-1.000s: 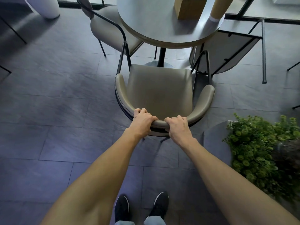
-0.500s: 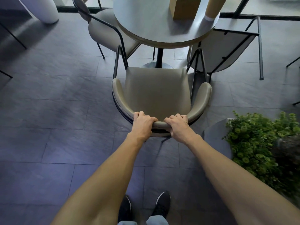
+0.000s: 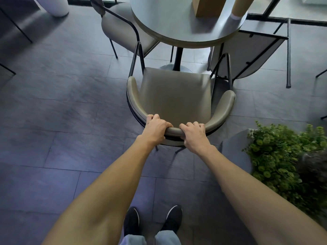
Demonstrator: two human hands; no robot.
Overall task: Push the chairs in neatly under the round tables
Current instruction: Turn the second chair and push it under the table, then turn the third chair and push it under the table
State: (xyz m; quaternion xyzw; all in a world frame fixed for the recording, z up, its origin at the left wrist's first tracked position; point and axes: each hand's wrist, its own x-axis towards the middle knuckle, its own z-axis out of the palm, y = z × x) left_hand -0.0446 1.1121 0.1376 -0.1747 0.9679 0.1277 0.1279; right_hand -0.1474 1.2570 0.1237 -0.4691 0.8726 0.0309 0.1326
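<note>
A beige padded armchair [image 3: 175, 96] with black metal legs stands right in front of me, its seat facing the round grey table [image 3: 175, 23]. The seat's front edge lies just short of the table's rim. My left hand [image 3: 155, 129] and my right hand [image 3: 193, 135] both grip the top of the curved backrest, side by side. A second beige chair [image 3: 120, 27] sits at the table's left, partly under it. A third chair [image 3: 247, 50] stands at the right, seen from below its seat.
A cardboard box [image 3: 207, 6] and a brown tube [image 3: 238, 7] stand on the table. A grey planter with green plants [image 3: 276, 156] is close at the right of the armchair. A white column base [image 3: 56, 6] is at the far left. Grey floor tiles lie all around.
The armchair has slid slightly towards the table with both hands still on its backrest, and I have stepped forward after it.
</note>
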